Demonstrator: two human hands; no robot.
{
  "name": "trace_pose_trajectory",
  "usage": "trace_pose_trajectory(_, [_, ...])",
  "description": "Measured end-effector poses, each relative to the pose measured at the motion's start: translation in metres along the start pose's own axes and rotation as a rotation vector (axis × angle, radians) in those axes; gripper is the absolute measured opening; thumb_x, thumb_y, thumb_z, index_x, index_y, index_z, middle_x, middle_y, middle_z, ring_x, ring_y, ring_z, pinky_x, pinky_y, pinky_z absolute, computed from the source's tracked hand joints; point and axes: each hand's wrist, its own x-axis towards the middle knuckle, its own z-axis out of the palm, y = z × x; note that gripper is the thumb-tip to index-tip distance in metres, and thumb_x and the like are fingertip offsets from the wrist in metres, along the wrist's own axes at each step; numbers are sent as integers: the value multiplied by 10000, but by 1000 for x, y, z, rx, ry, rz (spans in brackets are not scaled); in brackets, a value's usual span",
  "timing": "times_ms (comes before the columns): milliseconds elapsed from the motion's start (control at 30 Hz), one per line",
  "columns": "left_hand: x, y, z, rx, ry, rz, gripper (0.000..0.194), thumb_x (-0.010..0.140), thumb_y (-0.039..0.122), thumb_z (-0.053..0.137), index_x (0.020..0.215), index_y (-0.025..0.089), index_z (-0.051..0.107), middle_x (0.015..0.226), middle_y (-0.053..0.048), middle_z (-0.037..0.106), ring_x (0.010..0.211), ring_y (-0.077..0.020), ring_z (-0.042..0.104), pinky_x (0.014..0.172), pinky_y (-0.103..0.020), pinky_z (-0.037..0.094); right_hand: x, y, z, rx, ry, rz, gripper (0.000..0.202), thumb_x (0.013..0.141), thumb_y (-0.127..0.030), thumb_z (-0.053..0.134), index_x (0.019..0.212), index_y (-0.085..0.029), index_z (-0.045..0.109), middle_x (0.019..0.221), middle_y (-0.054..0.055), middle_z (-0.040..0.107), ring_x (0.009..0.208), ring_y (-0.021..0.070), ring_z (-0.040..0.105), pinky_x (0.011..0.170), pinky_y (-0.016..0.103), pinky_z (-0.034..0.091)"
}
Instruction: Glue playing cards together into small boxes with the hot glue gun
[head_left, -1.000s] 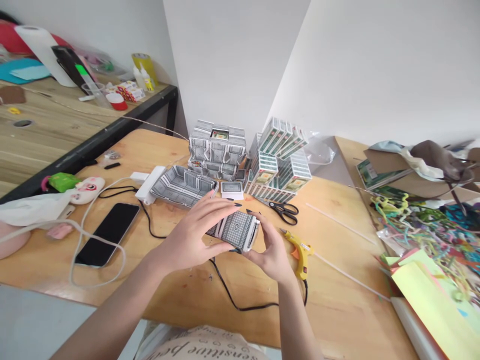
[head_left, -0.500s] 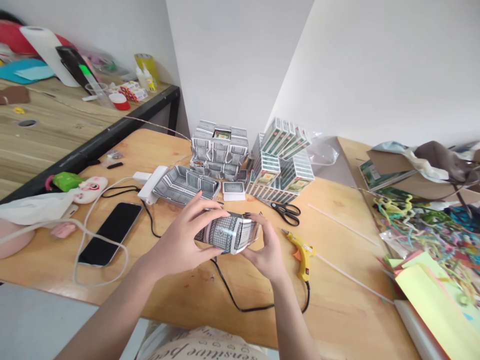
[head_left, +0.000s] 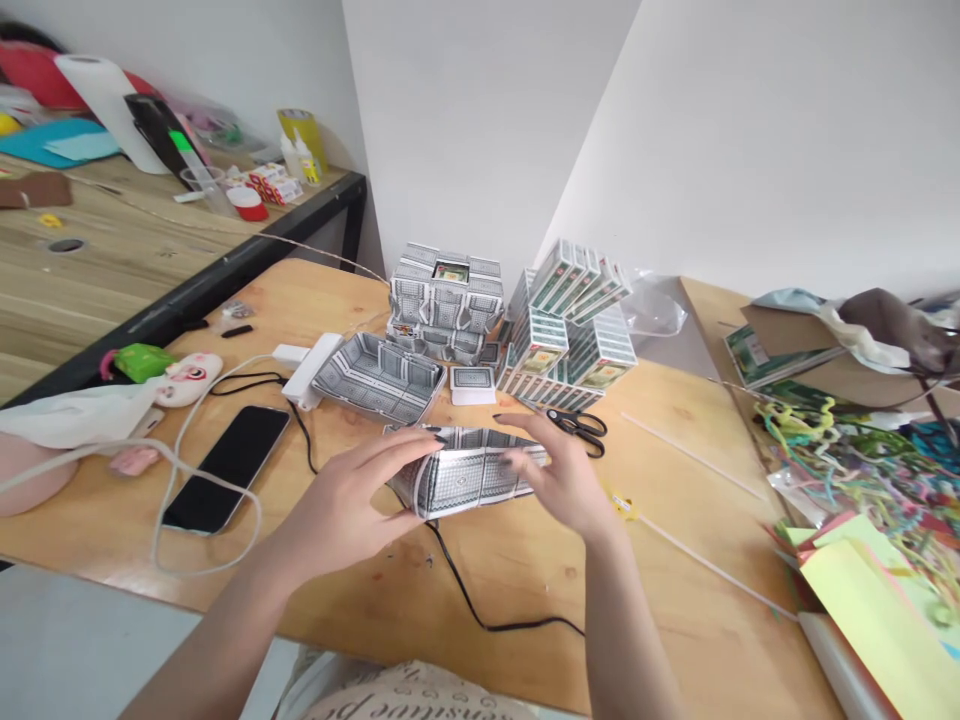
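Note:
Between my hands is a tray-like piece made of joined playing cards [head_left: 472, 480], grey-patterned backs outward, raised above the table. My left hand [head_left: 352, 505] grips its left end, thumb below and fingers on top. At the right end, my right hand [head_left: 566, 480] has its fingers bent over the wall; its palm side is partly hidden. Behind it lies a similar card tray [head_left: 375, 375], beside a short stack of cards [head_left: 472, 385]. Black scissors [head_left: 581, 428] rest just beyond my right hand. A yellow glue gun [head_left: 622, 505] is mostly hidden behind my right wrist.
A bulky card-covered structure [head_left: 446, 290] and piled card boxes [head_left: 540, 345] stand at the back. To the left are a phone [head_left: 229, 468], a white power strip [head_left: 313, 370] and cables. Coloured paper [head_left: 877, 590] and pipe cleaners [head_left: 885, 450] crowd the right. A black cord [head_left: 480, 610] crosses the front.
The card piece has turned, now showing its long wall and open top. My right hand has moved right and up along it, covering most of the glue gun. The view has shifted slightly.

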Motion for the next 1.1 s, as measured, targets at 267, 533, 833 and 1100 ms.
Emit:
trace_pose_trajectory(267, [-17,-13,-3,-20,35,-89,464,708,229,628,1144,238,469,1182,-67,577,1051,-227,575,890,-366,494,103,59,10,-417,-295,11,243,848,-264,474,1032,-203,620,1079,59,642,977,206,601,829,305,453])
trace_pose_trajectory(533, [-22,-8,-1,-37,-12,-87,446,715,140,565,1141,217,460,1198,-78,553,1093,-226,542,920,-384,476,132,73,55,-704,-475,87,420,701,-183,669,1091,-89,545,1093,206,588,967,278,594,767,337,473])
trace_pose_trajectory(833, [-21,-9,14,-69,64,177,421,736,18,532,1116,192,486,1140,-89,540,1153,-227,486,980,-437,434,133,78,63,-812,-496,146,351,768,-167,593,1099,-71,525,1145,219,513,966,276,598,780,344,479])
trace_pose_trajectory(1100, [-25,-5,22,76,102,266,413,730,-37,462,1075,186,510,1086,-89,551,1145,-229,481,964,-461,445,133,73,62,-845,-500,152,311,798,-181,548,1094,-85,542,1175,223,497,970,269,602,781,337,480])
